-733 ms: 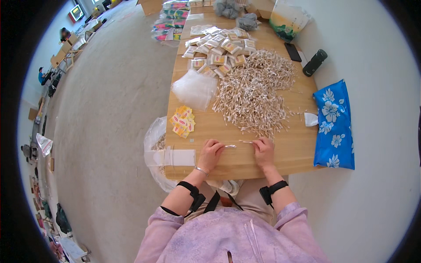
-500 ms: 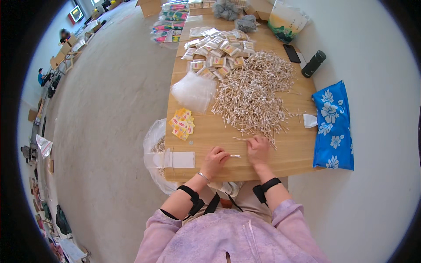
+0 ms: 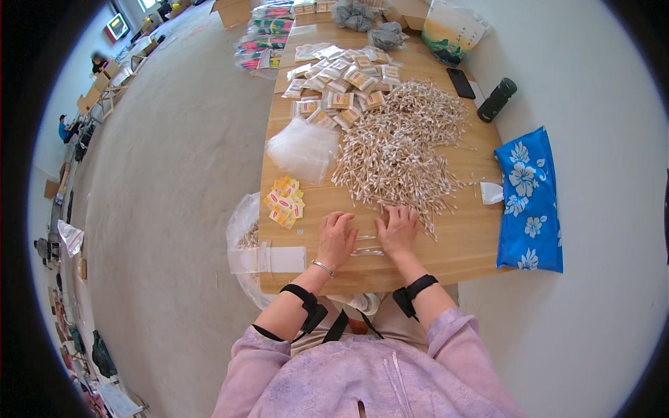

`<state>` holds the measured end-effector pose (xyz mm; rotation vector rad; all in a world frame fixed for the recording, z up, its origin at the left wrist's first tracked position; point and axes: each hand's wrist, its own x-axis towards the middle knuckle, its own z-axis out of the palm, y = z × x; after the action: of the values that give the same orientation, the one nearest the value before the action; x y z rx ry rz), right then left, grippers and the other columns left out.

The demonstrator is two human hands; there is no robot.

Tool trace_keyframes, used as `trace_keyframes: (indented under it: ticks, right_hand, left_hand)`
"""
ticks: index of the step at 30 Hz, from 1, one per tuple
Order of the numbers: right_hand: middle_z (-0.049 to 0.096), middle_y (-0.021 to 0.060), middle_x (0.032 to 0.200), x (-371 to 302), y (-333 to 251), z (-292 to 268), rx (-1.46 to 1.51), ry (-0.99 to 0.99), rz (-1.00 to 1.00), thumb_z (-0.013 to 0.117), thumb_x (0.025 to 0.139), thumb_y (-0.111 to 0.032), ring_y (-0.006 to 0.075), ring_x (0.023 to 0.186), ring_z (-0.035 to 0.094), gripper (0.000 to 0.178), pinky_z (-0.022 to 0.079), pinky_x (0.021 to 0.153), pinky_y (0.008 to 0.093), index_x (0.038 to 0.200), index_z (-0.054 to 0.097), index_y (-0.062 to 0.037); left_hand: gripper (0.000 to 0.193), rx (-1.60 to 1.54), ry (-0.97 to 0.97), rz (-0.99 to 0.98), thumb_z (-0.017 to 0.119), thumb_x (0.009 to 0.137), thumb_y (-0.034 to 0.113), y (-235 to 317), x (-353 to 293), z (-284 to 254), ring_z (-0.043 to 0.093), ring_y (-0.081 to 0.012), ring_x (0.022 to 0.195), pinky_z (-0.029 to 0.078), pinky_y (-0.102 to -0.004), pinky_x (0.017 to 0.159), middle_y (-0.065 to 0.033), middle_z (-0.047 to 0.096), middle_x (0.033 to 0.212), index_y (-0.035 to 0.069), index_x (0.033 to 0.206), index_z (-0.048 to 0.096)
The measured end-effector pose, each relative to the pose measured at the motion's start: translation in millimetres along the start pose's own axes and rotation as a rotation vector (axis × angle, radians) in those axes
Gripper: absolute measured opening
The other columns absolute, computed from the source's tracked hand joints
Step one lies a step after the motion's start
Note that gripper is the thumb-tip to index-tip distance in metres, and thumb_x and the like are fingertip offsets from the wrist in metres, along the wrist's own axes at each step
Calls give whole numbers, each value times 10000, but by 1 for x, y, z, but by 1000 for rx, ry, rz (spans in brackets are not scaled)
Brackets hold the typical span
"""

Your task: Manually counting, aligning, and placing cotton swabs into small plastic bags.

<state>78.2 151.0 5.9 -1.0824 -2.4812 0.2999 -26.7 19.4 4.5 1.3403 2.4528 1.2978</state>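
Observation:
Between my hands, a few cotton swabs lie crosswise on the wooden table near its front edge. My left hand rests just left of them, fingers bent and apart, with nothing visible in it. On the other side, my right hand is spread with its fingertips at the near edge of a big swab pile; its thumb points toward the left hand. Whether either hand touches the swab ends is hard to make out. Left of my left hand lie small yellow-and-white cards and a white flat box-like piece.
Clear plastic bags and filled swab packets lie farther back. Along the right are a phone, a black bottle and a blue flowered tissue pack. A plastic bag of swabs hangs at the table's left edge.
The swabs that were pinched in my left hand now lie between the hands. My left hand has moved up slightly, my right hand a little left, and its fingers have spread.

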Motion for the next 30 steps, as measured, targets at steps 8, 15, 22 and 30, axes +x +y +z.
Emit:
trace_keyframes:
  ticks: [8,15,22,30]
  right_hand:
    - [579,-32,897,-20,0,4,214,-111,-230,680,748,-203,218,990,490,75,353,886,403,817,668,-174]
    - [591,36,944,-22,31,-13,300,22,-46,678,744,-188,254,945,537,142,415,829,395,873,676,-128]
    - [578,98,970,-26,13,-21,227,-118,104,747,696,-324,294,941,549,363,451,849,394,954,656,-85]
    - [586,105,934,-16,4,-1,243,-107,66,679,770,-213,302,917,565,180,468,815,405,896,659,-86]
  left_hand:
    - [316,23,10,40,678,759,90,-1,-1,4,505,-318,1051,401,-417,911,-120,569,1074,74,1068,612]
    - [174,-55,-113,49,705,758,124,-6,-15,5,534,-295,966,434,-400,870,-98,595,969,74,923,682]
    - [333,33,-164,130,749,721,226,9,-31,-3,507,-294,1032,411,-403,906,-92,574,1032,78,1002,647]
    - [361,26,-125,123,757,709,202,4,-38,2,512,-315,1026,421,-414,915,-103,574,1052,87,1031,642]
